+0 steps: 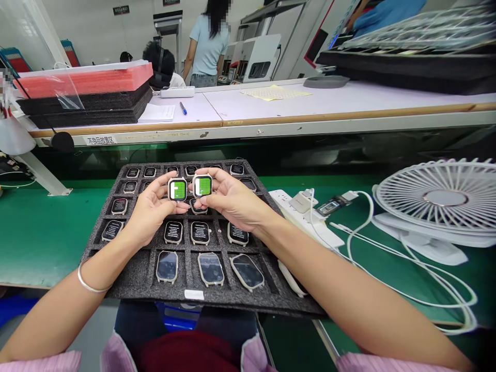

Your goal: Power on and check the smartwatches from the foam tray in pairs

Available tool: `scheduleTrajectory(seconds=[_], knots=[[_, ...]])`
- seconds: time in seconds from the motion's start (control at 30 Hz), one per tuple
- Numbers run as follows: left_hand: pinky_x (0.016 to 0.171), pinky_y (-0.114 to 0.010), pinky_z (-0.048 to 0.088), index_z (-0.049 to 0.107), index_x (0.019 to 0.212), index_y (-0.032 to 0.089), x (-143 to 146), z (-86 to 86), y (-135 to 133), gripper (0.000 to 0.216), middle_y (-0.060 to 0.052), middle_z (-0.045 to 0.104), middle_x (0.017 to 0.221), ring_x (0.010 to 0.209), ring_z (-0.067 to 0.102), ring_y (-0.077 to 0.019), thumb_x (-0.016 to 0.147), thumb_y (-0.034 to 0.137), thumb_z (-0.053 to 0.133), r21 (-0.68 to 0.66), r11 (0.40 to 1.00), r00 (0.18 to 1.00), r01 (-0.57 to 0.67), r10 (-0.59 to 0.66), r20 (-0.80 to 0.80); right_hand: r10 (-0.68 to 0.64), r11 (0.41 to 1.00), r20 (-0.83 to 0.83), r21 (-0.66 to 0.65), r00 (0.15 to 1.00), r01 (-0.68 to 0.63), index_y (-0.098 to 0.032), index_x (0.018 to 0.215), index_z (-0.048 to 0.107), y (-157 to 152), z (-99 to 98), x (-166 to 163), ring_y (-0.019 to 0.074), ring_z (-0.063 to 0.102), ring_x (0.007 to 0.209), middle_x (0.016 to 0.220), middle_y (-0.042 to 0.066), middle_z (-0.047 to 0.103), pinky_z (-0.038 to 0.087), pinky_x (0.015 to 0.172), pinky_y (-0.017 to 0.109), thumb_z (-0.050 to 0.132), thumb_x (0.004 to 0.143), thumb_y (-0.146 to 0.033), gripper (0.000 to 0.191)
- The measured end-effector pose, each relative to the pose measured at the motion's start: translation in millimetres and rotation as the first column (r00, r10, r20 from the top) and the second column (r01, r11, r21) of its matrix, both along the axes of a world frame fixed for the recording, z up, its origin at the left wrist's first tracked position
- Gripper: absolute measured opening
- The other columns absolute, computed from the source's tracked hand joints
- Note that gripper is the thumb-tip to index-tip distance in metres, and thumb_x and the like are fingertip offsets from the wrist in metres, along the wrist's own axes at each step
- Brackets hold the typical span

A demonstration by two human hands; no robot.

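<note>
My left hand (pixel 153 209) is closed on a smartwatch body (pixel 177 190) without a strap, its screen lit green and white. Close beside it, my right hand (pixel 228 199) grips a second smartwatch (pixel 202 186) with a similar green and white screen. Both are held up over a dark foam tray (pixel 141 266) with square compartments. Several more watch bodies lie in the tray; some, like this watch (pixel 200 233), show white text on black. In the nearest row a watch (pixel 167 266) has a dark screen. My hands and arms hide part of the tray.
To the right are a white power strip (pixel 284 199) with plugs, loose white cables (pixel 418 268) and a white fan (pixel 437 201). On the shelf ahead lie pink and black foam sheets (pixel 89 93), a blue pen (pixel 183 108) and stacked trays (pixel 411 62). A person (pixel 209 46) stands beyond.
</note>
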State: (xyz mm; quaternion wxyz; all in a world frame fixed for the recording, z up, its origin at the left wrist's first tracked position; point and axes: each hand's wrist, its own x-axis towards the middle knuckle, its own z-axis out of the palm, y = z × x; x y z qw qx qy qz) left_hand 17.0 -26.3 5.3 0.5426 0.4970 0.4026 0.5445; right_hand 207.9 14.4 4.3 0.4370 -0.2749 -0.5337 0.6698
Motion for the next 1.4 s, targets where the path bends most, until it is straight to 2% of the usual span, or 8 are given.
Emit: scheduleTrajectory(seconds=[0.17,0.3,0.53,0.67,0.77,0.97,1.2,1.4], knots=[[0.075,-0.028,0.064,0.052,0.132,0.018,1.3,3.0,-0.8,0.062,-0.007,0.071,0.113,0.074,0.076,-0.0141,0.072,0.008,0.067,-0.032,0.999,1.000,-0.013,0.013,-0.005,-0.016,1.000,-0.008,0.004,1.000,0.016,-0.022,0.109,0.056,1.2,-1.2,0.0,0.0091,0.061,0.063,0.090,-0.002,0.068,0.054,0.062,0.026,0.080,0.064,-0.009,0.052],[0.070,-0.027,0.064,0.053,0.126,0.017,2.3,4.3,-0.4,0.051,-0.004,0.073,0.101,0.068,0.076,-0.0144,0.076,0.011,0.065,-0.055,0.998,1.000,-0.028,0.028,-0.011,-0.034,0.999,0.001,-0.012,0.999,0.034,-0.021,0.106,0.057,1.4,-1.0,-0.7,0.0073,0.056,0.056,0.087,-0.002,0.069,0.048,0.054,0.023,0.084,0.064,-0.015,0.051],[0.054,-0.024,0.061,0.057,0.107,0.017,2.0,5.0,-1.1,0.031,0.002,0.069,0.078,0.055,0.073,-0.0151,0.080,0.026,0.071,-0.059,0.998,0.999,-0.013,0.011,-0.046,-0.081,0.996,0.015,-0.030,0.997,0.081,-0.019,0.097,0.059,0.9,1.0,-2.4,0.0082,0.050,0.055,0.075,0.000,0.068,0.037,0.045,0.019,0.089,0.065,-0.040,0.049],[0.044,-0.022,0.056,0.058,0.097,0.017,1.3,3.3,-0.9,0.030,0.004,0.065,0.072,0.046,0.068,-0.0132,0.080,0.037,0.073,-0.044,0.999,0.998,-0.021,0.018,-0.067,-0.086,0.996,0.026,-0.009,0.996,0.086,-0.019,0.088,0.059,0.2,2.1,-2.3,0.0090,0.049,0.055,0.072,0.001,0.067,0.034,0.042,0.019,0.087,0.068,-0.051,0.047],[0.042,-0.022,0.055,0.058,0.095,0.017,1.4,2.5,-0.5,0.031,0.004,0.063,0.071,0.045,0.066,-0.0128,0.081,0.041,0.073,-0.033,0.999,0.997,-0.022,0.020,-0.073,-0.088,0.996,0.032,-0.011,0.996,0.089,-0.019,0.085,0.059,-1.0,3.4,-2.0,0.0084,0.048,0.053,0.071,0.000,0.067,0.034,0.041,0.018,0.086,0.068,-0.053,0.047],[0.048,-0.022,0.058,0.058,0.102,0.018,1.5,3.2,-0.7,0.033,0.005,0.064,0.073,0.049,0.069,-0.0127,0.081,0.037,0.073,-0.025,1.000,0.998,-0.003,0.001,-0.058,-0.085,0.996,0.038,-0.013,0.996,0.085,-0.020,0.087,0.058,-0.7,3.1,-1.7,0.0093,0.049,0.056,0.072,0.000,0.066,0.035,0.043,0.019,0.087,0.067,-0.051,0.047],[0.061,-0.024,0.061,0.055,0.115,0.018,1.8,4.0,-1.4,0.046,0.001,0.069,0.089,0.061,0.072,-0.0121,0.072,0.016,0.071,-0.015,1.000,0.998,0.001,-0.002,-0.064,-0.062,0.998,0.022,-0.018,0.998,0.062,-0.021,0.105,0.056,1.0,-0.8,1.2,0.0082,0.053,0.056,0.085,-0.001,0.068,0.044,0.053,0.023,0.082,0.064,-0.018,0.048],[0.064,-0.027,0.061,0.056,0.115,0.018,1.4,5.5,-2.1,0.048,0.001,0.069,0.089,0.062,0.072,-0.0132,0.068,0.012,0.065,-0.034,0.999,0.999,0.008,-0.009,-0.040,-0.050,0.999,0.026,-0.003,0.998,0.050,-0.022,0.107,0.055,0.5,-0.1,2.0,0.0089,0.055,0.058,0.086,-0.002,0.067,0.046,0.055,0.024,0.076,0.065,-0.013,0.048]])
